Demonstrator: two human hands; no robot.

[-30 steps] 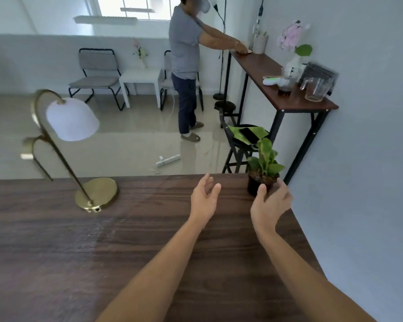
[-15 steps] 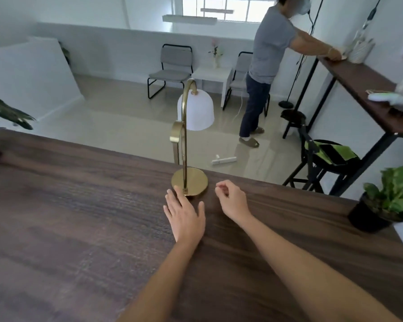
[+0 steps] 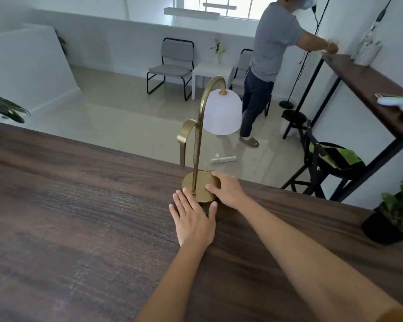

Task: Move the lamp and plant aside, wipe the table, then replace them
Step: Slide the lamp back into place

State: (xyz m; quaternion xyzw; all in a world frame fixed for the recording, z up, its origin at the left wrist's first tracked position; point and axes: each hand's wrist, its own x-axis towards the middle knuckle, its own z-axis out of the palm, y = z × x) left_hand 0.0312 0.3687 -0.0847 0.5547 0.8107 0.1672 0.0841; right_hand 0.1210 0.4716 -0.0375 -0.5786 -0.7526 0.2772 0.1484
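Note:
The brass lamp [image 3: 198,185] with a white shade stands near the far edge of the dark wooden table [image 3: 84,228]. My right hand [image 3: 228,190] grips the right side of its round base, thumb on top and fingers curled around the far rim. Just in front of the base, my left hand [image 3: 192,219] lies flat on the table with fingers spread, fingertips touching or nearly touching the base's near edge. The small plant in a black pot [image 3: 390,219] sits at the table's right end, away from both hands.
Leaves of another plant [image 3: 5,109] reach in at the left edge. Beyond the table a person [image 3: 270,54] works at a tall side table [image 3: 363,84] by the right wall. A black stool [image 3: 333,161] stands under it. Chairs line the back wall.
Both hands have left the potted plant and moved left to the lamp. In the last half second my right hand closed on the base and my left hand slid up to it.

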